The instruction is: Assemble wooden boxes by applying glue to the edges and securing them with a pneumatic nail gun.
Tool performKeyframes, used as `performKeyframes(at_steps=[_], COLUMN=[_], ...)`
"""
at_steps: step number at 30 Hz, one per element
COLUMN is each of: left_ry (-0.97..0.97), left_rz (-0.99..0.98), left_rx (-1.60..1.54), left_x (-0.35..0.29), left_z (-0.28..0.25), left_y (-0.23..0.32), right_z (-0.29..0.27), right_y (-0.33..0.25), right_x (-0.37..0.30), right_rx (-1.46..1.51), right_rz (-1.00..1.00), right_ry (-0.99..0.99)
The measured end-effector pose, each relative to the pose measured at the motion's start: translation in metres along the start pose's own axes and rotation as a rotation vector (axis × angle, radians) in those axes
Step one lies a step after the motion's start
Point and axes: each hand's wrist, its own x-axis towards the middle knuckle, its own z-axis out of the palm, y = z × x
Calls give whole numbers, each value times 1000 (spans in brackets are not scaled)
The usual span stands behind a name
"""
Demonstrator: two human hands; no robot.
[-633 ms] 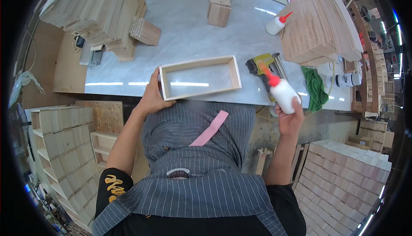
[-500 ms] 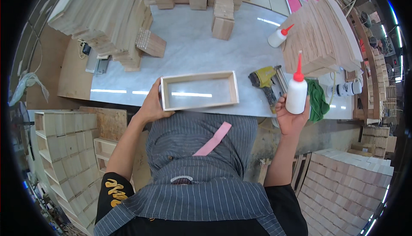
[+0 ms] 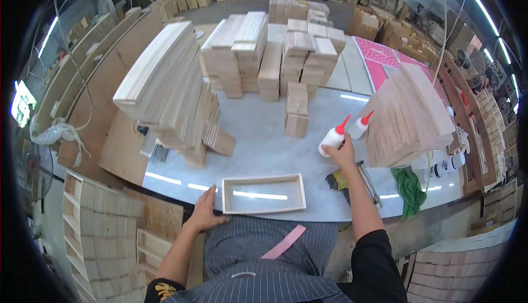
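A shallow rectangular wooden frame lies on the table near its front edge, with the tabletop showing through it. My left hand rests beside its left end at the table edge, fingers stretched out and holding nothing. Farther out on the right, my right hand is closed around a white squeeze bottle with a red pointed nozzle, tilted to the upper right. A second such bottle stands just beyond it. Under my right forearm, a yellow-green nail gun is partly hidden.
Tall stacks of thin boards stand at the left and right. Wooden blocks sit mid-table, with larger piles behind. A green cloth hangs at the front right edge. Finished-looking boxes are stacked lower left.
My right hand has carried the bottle away from me and leftward, close to the second bottle. My left hand has loosened from the frame's left end. The view has tilted up.
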Motion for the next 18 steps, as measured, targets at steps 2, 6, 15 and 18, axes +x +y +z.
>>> performKeyframes(at_steps=[2,6,15,18], left_ry=[29,50,821,776], left_rz=[-29,-143,441,568], left_rx=[46,27,65,187], left_x=[-22,-49,-52,-70], left_z=[-5,-22,-154,-150], left_y=[-7,-8,131,145], right_z=[7,12,-51,-92], right_y=[0,21,-15,-101], right_x=[7,14,-94,-125], right_rx=[-238,-604,-320,-489], right_rz=[-58,-21,-400,-698], right_ry=[-25,-81,264,431])
